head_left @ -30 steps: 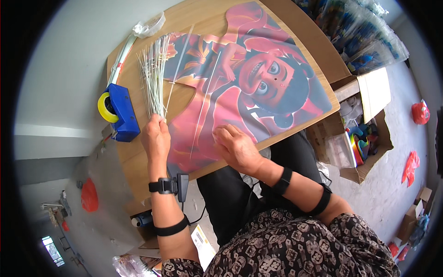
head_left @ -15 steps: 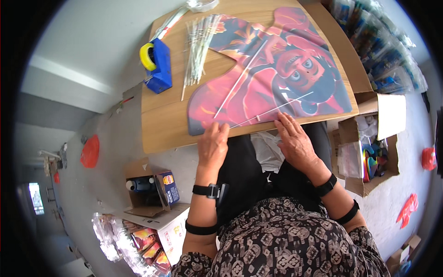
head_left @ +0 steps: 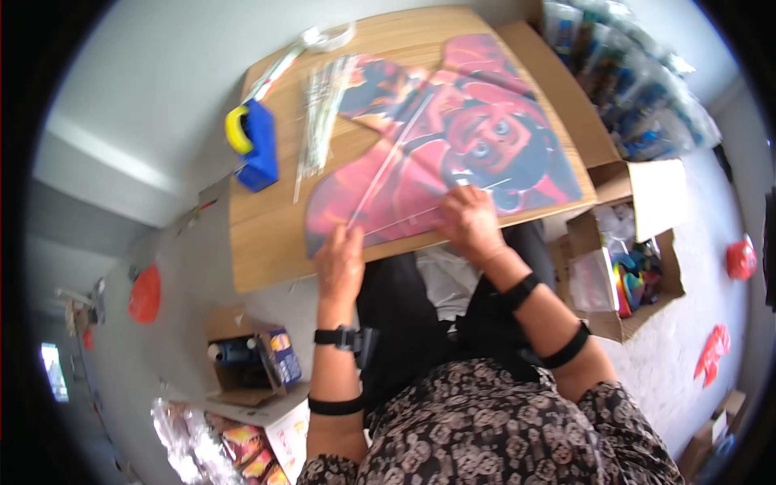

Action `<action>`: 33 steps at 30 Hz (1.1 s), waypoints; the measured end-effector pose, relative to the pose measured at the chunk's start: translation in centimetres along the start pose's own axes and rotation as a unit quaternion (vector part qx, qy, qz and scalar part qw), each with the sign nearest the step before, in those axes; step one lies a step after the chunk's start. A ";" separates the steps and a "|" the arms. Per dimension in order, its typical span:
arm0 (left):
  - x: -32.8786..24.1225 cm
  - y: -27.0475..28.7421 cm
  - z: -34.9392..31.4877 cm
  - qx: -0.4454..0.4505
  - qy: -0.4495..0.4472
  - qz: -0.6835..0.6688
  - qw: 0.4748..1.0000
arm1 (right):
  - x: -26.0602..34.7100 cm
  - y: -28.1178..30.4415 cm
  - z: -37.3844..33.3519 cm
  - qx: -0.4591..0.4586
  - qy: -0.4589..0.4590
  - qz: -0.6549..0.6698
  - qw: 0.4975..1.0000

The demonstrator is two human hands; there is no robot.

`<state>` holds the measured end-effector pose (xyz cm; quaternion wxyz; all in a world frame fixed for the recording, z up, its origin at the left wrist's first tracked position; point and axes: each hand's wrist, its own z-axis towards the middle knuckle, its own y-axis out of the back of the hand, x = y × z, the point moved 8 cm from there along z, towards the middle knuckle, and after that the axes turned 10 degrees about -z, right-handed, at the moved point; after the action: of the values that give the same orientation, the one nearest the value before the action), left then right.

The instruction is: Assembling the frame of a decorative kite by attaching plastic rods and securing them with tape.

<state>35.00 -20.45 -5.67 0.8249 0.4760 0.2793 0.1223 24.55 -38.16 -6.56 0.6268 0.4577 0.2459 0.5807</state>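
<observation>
Between left fingers (head_left: 339, 237) and right fingers (head_left: 462, 199) lies a rod (head_left: 402, 221); perhaps touching.

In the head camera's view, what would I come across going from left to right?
Red bag-like thing on the floor → blue tape dispenser → left hand → right hand → open cardboard box of colourful things → red bundle.

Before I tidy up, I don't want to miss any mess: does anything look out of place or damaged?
A crumpled piece of red plastic lies loose on the floor at the right, like litter. On the table, the bundle of thin white rods is unevenly fanned, one end jutting out. No spill shows.
</observation>
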 end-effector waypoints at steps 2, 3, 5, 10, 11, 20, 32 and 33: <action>0.5 0.2 -0.4 -0.011 -0.004 0.000 1.000 | 1.1 0.0 0.4 0.006 -0.012 -0.001 1.000; 0.4 0.4 -0.4 -0.010 -0.002 -0.002 1.000 | 1.2 -0.1 0.5 -0.002 -0.020 -0.001 1.000; 0.2 0.2 -0.5 -0.006 -0.005 -0.013 1.000 | 1.1 -0.1 0.5 -0.004 -0.033 0.009 0.999; -0.8 0.8 -0.7 0.025 0.068 0.012 0.997 | 1.3 -0.6 1.1 -0.016 -0.024 0.019 0.999; -1.3 0.7 -0.9 0.040 0.077 0.012 0.996 | 1.1 -0.5 1.0 -0.025 -0.028 0.023 0.999; -5.0 -1.6 -2.6 0.121 0.080 0.020 0.989 | 0.6 -0.9 0.6 -0.016 -0.038 0.056 0.998; -4.2 -1.8 -3.0 0.128 0.113 0.049 0.984 | 1.3 -1.3 0.5 -0.014 -0.032 0.040 0.999; -4.3 -1.9 -3.0 0.127 0.115 0.048 0.984 | 1.2 -1.2 0.4 -0.009 -0.030 0.038 0.999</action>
<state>29.67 -21.28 -6.98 0.7132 0.5724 0.3625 0.1797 25.76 -37.01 -7.11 0.6152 0.4787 0.2039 0.5923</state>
